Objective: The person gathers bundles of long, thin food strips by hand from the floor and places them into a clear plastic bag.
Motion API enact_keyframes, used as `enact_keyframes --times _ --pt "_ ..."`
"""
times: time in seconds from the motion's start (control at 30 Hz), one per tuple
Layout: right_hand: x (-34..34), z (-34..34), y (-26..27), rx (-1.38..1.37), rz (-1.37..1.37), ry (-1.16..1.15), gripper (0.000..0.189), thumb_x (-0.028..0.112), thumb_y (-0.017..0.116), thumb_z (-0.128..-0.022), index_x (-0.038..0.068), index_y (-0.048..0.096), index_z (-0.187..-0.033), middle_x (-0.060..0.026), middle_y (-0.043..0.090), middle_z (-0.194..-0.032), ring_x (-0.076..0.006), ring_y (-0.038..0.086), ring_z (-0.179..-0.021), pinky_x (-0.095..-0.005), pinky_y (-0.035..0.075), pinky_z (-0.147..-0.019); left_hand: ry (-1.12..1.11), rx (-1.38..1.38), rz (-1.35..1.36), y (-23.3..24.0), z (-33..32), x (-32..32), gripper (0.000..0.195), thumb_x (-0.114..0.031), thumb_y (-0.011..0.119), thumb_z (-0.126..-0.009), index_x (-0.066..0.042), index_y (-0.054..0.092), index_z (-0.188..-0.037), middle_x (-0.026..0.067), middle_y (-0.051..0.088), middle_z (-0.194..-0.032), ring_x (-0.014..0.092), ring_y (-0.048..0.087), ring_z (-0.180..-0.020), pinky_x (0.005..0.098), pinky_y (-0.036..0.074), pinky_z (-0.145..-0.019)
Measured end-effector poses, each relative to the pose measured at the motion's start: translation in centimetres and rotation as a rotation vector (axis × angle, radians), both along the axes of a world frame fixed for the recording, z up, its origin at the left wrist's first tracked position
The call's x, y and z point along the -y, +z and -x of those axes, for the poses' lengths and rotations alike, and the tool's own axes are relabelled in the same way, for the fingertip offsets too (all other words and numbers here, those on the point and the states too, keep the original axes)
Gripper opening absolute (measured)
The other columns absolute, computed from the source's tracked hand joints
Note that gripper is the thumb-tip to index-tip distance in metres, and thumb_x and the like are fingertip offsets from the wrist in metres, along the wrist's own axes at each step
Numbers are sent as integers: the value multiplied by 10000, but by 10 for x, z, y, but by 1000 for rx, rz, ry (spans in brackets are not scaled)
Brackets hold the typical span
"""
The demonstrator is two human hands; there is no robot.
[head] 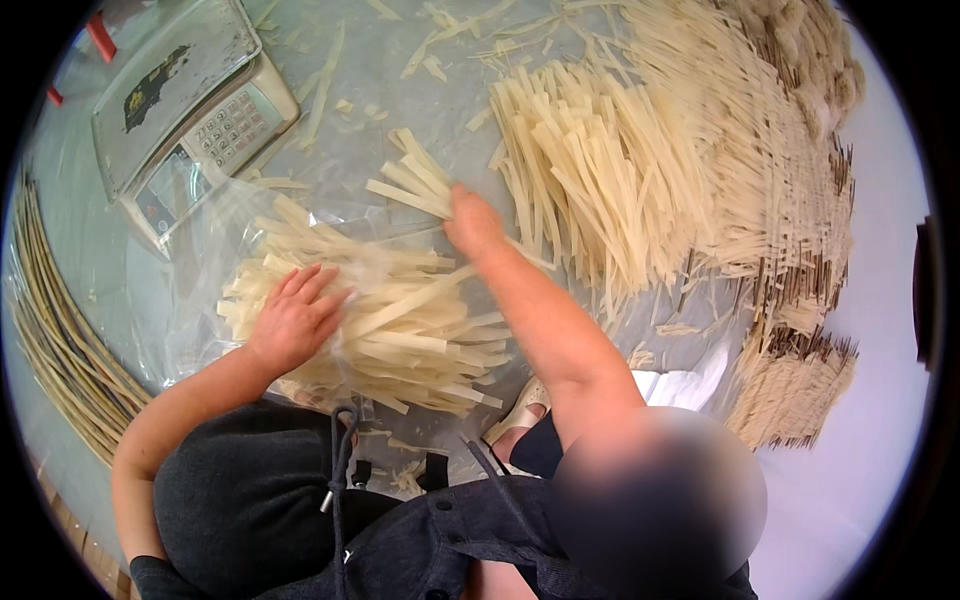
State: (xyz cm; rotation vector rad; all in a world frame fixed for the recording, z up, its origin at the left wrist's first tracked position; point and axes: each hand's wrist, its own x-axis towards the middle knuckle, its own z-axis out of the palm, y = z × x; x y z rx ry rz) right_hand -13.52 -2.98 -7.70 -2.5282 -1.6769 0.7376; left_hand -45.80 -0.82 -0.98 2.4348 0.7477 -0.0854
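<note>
My left hand [296, 316] lies palm down, thumb apart, on a clear plastic bag [232, 217] and the pale flat dried strips [420, 337] at the bag. The bag covers the strips' left ends, while their right ends spread out uncovered. Gathered in my right hand [475, 223] is a small bunch of similar strips [414, 177], its ends fanning out to the upper left. This hand is above and right of the bagged strips. To its right lies a large loose heap of strips [600, 172].
At the upper left stands a digital scale [232, 127] with a worn metal pan. Long thin stalks [67, 322] curve along the left edge. More strips and dark sticks [780, 277] are heaped at the right. Scraps [435, 67] litter the grey floor sheet. A white paper [686, 382] lies right of my arm.
</note>
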Motion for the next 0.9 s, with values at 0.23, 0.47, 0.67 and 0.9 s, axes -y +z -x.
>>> enact_keyframes --times 0.23,0.47,0.67,0.9 --pt "47 -65 77 46 -159 -148 359 177 692 -731 62 588 -1055 -166 660 -964 -393 621 -933 -473 491 -828 -2 -15 38 4 6 0 367 -263 550 -933 -143 594 -1277 109 486 -1402 322 413 -1319 468 299 -1107" --pt "73 -174 64 425 -142 -255 1015 409 811 -644 48 312 -1451 -233 386 -1415 -380 474 -1225 -440 435 -985 6 13 44 6 -2 -4 353 -260 563 -924 -151 606 -1258 120 505 -1378 329 432 -1300 463 308 -1102" --pt "63 -178 45 442 -60 -285 1089 368 836 -620 68 246 -1485 -186 411 -1391 -363 458 -1232 -487 424 -984 49 78 85 4 -1 -9 338 -219 612 -886 -119 634 -1208 134 526 -1349 350 451 -1273 452 358 -1062" --pt "56 -162 47 482 3 -249 984 348 814 -649 53 314 -1444 -191 438 -1358 -350 474 -1211 -476 421 -996 42 126 117 9 -6 -12 340 -186 643 -859 -73 627 -1179 143 533 -1329 362 460 -1259 461 383 -1029"
